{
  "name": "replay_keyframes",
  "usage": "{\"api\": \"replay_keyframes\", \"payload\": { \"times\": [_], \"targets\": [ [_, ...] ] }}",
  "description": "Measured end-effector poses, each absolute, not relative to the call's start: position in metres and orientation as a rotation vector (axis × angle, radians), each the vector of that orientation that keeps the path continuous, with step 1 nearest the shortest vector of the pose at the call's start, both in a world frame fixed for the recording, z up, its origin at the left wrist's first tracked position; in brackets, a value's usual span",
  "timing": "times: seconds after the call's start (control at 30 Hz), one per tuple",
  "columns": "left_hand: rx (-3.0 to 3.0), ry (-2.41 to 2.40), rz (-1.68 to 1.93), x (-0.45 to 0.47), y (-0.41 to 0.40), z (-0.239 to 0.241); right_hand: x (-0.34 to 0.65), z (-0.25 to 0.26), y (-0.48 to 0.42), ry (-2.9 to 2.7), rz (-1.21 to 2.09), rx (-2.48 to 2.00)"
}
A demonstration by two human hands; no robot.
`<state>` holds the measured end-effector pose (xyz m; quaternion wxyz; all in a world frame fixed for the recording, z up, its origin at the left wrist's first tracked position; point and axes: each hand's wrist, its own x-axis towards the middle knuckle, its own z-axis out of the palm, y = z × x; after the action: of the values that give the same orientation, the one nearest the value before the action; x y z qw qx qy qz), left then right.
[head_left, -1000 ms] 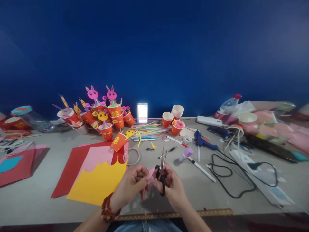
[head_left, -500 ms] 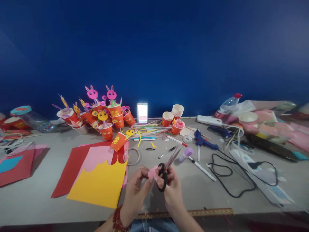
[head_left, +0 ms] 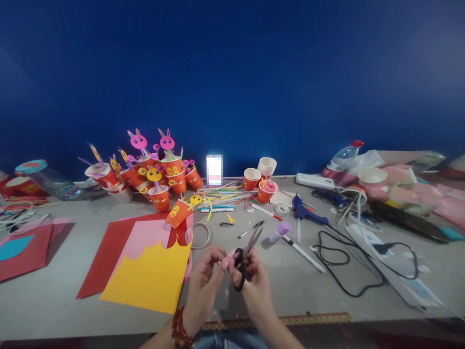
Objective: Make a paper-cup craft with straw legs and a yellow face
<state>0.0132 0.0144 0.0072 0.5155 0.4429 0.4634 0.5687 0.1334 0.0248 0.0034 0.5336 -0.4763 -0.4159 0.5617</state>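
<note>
Near the table's front edge, my left hand (head_left: 208, 277) pinches a small piece of pink paper (head_left: 227, 261) between thumb and fingers. My right hand (head_left: 256, 283) is closed around black-handled scissors (head_left: 241, 269), whose blades point up and away from me. Its fingertips also reach the pink piece, so both hands meet at it. Just left of my left hand lies a yellow paper sheet (head_left: 148, 276) with a scalloped top edge, over pink and red sheets. A roll of tape (head_left: 198, 236) rests beyond the left hand. The purple-capped glue stick (head_left: 279, 232) stands to the right.
Red paper cups (head_left: 159, 198) with pink and yellow animal faces crowd the back left. At the back, more cups (head_left: 251, 179) stand beside loose pipe cleaners. To the right are a blue glue gun (head_left: 308, 213), a black cable (head_left: 348, 291) and a white marker (head_left: 305, 254).
Both hands have shifted slightly left with the pink paper and scissors. The pink piece looks turned or folded between the fingertips, and the scissors are tilted a little differently.
</note>
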Motion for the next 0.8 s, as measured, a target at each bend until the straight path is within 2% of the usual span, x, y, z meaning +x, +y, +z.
{"api": "replay_keyframes", "payload": {
  "times": [0.17, 0.37, 0.8],
  "targets": [
    [1.082, 1.139, 1.325, 0.003, 0.021, 0.019, 0.153, 0.003, 0.024, -1.181, 1.471, -1.056],
    [1.178, 1.113, 1.168, -0.014, 0.028, 0.032, 0.179, -0.009, 0.013, -1.358, 1.868, -0.978],
    [1.180, 1.068, 0.991, -0.022, 0.034, 0.041, 0.183, -0.010, 0.010, -1.310, 1.927, -1.074]
  ]
}}
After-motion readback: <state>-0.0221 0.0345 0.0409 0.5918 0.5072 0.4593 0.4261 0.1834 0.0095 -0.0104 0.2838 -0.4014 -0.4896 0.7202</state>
